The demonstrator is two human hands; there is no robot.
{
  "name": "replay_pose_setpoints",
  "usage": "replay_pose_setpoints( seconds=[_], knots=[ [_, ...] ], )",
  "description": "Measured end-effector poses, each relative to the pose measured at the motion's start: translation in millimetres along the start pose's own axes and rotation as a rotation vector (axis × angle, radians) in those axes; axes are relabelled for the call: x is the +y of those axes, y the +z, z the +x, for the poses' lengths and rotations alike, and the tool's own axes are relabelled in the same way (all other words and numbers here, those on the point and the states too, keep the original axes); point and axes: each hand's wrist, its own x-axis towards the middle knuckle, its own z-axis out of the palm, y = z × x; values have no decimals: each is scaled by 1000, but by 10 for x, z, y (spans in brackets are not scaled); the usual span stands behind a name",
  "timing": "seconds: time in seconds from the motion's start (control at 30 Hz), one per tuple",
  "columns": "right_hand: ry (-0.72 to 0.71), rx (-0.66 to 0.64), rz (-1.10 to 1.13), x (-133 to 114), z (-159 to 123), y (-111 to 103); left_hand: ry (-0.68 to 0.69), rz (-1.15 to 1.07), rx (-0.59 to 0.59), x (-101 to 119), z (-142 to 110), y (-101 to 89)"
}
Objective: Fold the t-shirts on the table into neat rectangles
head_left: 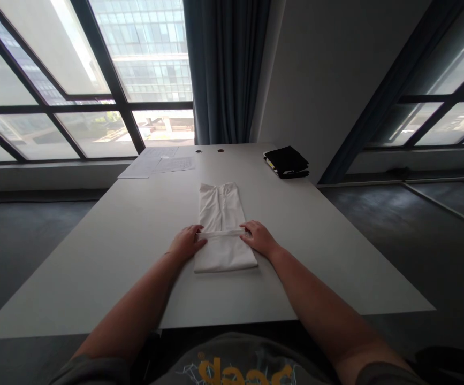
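A white garment point(226, 251) lies in a long, narrow strip on the white table in front of me. Its near part is doubled over into a flat flap, whose upper edge crosses the strip between my hands. Beyond that edge, the far part shows creases and a line down its middle; its exact kind is unclear. At the left end of the flap's edge, my left hand point(187, 242) grips the cloth between thumb and fingers. My right hand point(258, 238) has the opposite end in the same kind of grip, fingers bent over the side.
The white table point(135, 272) stretches away to a window and a dark curtain point(227, 75). Papers point(147, 162) lie at its far left. A folded black cloth-like item point(286, 162) sits at the far right. Two round holes are near the back edge.
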Motion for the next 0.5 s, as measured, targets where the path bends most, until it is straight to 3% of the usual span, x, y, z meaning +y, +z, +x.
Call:
replay_pose_setpoints(
  seconds=[0.2, 0.5],
  knots=[
    [-67, 39, -99, 66, -135, 168, 52, -130, 12, -226, -10, 211],
    [93, 166, 61, 54, -44, 257, 75, -188, 75, -195, 105, 250]
  ],
)
